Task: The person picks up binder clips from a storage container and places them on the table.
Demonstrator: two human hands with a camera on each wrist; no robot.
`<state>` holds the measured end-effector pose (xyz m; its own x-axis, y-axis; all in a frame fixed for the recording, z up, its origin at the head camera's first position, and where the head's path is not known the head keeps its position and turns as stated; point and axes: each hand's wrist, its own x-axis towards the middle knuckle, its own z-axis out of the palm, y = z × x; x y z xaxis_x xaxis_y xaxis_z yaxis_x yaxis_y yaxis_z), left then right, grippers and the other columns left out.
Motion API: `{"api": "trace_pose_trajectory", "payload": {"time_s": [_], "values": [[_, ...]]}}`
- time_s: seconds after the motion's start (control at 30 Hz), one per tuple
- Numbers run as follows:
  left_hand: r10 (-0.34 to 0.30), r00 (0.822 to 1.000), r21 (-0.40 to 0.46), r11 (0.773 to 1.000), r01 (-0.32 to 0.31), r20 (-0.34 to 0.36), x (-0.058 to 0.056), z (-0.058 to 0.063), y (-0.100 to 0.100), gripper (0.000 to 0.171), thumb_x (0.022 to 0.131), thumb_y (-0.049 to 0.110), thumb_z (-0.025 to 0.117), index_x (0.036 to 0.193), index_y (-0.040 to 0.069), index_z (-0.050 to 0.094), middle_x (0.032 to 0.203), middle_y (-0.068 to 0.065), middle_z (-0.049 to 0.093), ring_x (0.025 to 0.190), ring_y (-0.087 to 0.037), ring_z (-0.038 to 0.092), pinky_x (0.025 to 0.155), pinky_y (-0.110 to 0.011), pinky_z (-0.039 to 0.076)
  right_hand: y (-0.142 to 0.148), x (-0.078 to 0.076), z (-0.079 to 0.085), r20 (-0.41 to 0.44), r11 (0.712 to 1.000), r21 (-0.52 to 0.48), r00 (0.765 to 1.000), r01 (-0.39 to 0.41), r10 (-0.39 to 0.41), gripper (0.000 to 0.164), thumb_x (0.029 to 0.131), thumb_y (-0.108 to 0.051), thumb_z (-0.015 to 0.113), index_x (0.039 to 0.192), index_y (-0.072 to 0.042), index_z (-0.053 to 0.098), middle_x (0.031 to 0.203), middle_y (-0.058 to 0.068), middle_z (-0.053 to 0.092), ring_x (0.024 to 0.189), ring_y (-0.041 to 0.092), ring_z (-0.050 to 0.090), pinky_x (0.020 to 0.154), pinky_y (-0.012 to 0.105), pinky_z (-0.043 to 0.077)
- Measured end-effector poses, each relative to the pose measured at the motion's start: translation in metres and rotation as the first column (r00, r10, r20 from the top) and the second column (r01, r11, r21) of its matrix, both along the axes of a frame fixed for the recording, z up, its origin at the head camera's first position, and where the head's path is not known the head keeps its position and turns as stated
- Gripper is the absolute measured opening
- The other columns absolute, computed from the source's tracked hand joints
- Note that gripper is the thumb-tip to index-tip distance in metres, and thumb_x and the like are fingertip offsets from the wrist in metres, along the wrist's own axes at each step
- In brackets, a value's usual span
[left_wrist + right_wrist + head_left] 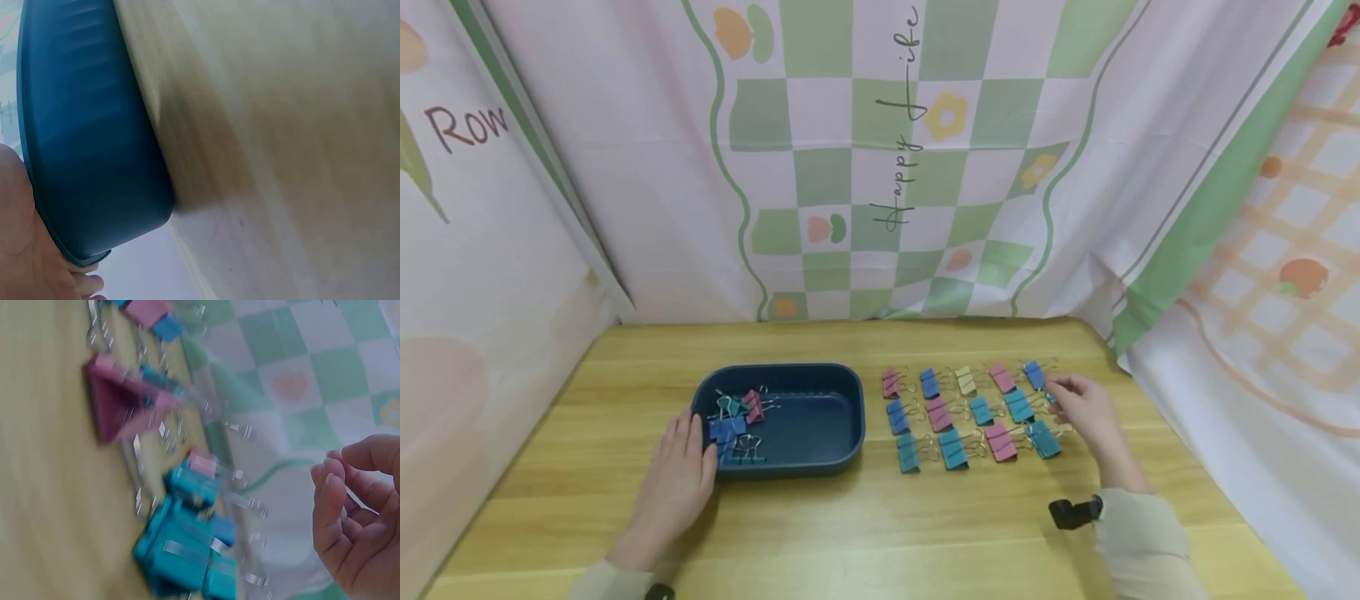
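Observation:
My left hand [677, 467] rests against the left end of a dark blue tray [838, 375], its fingers extended along the outside and the thumb at the near corner. In the left wrist view, the hand [28, 244] lies along the tray's rim [28, 144]. Blue, pink and teal binder clips [727, 428] lie in the tray's left part. My right hand [1086, 417] is over the right end of the rows of clips, fingertips close to a small teal binder clip [1051, 398]. In the right wrist view, the hand [356, 519] has bent fingers with nothing visible between them.
Binder clips in blue, pink, teal and one yellow clip [966, 381] lie in three rows on the wooden table [850, 533], right of the tray. Patterned curtains [827, 175] stand behind and at both sides of the table.

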<state>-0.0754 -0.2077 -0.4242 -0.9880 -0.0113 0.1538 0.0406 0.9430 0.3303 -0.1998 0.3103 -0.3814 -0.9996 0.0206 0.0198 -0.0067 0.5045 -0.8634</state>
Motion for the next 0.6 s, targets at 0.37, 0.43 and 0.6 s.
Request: {"api": "trace_pose_trajectory", "payload": {"time_s": [0.37, 0.43, 0.6], "values": [[0.002, 1.0, -0.005, 1.0, -0.002, 0.008, 0.0, 0.001, 0.0, 0.056, 0.1, 0.024, 0.031, 0.135, -0.019, 0.022, 0.143, -0.036, 0.014, 0.131, -0.049, 0.012, 0.104, -0.058, 0.012, -0.051, -0.016, 0.026, -0.001, 0.99, 0.02, 0.99, -0.143, 0.143, 0.039, 0.095, -0.023, 0.052, 0.119, 0.008, 0.052, 0.095, 0.016, 0.058, 0.072, 0.016, 0.057, 0.064, 0.03, 0.054], [0.002, 1.0, -0.007, 1.0, -0.002, 0.009, 0.0, 0.001, 0.0, 0.056, 0.1, 0.024, 0.031, 0.135, -0.019, 0.022, 0.143, -0.036, 0.014, 0.131, -0.049, 0.012, 0.104, -0.058, 0.013, -0.062, -0.02, 0.03, 0.004, 0.985, 0.003, 0.985, -0.174, 0.173, 0.036, 0.094, -0.02, 0.052, 0.117, 0.008, 0.052, 0.092, 0.014, 0.058, 0.07, 0.015, 0.056, 0.061, 0.029, 0.053], [0.002, 1.0, -0.007, 1.0, -0.002, 0.004, -0.001, 0.001, 0.0, 0.056, 0.099, 0.024, 0.032, 0.135, -0.019, 0.022, 0.143, -0.036, 0.015, 0.131, -0.049, 0.013, 0.104, -0.058, 0.013, -0.091, -0.03, 0.038, -0.013, 0.968, 0.018, 0.968, -0.25, 0.25, 0.028, 0.094, -0.016, 0.053, 0.113, 0.004, 0.056, 0.088, 0.012, 0.058, 0.064, 0.018, 0.054, 0.051, 0.026, 0.05]]}}
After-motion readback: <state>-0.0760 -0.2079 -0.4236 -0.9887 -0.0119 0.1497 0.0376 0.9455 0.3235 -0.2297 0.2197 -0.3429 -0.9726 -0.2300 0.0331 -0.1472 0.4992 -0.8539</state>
